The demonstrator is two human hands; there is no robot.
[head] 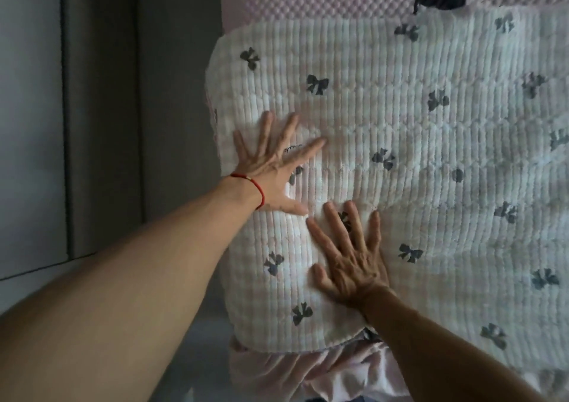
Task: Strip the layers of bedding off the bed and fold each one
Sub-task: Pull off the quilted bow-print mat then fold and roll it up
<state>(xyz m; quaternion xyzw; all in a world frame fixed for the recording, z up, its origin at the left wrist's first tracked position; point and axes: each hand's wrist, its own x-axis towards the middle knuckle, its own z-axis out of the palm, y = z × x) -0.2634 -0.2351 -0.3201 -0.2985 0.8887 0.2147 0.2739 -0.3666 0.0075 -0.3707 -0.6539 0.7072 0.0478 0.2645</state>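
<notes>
Hands press flat on the folded bow-print blanket (415, 143): left hand (274, 167) splayed wide near its left edge, right hand (348, 257) spread just below.

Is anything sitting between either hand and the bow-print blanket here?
Nothing visible. The left hand and the right hand both lie flat, fingers spread, directly on the ribbed bow-print blanket, near its left edge. A red string bracelet sits on the left wrist only.
</notes>
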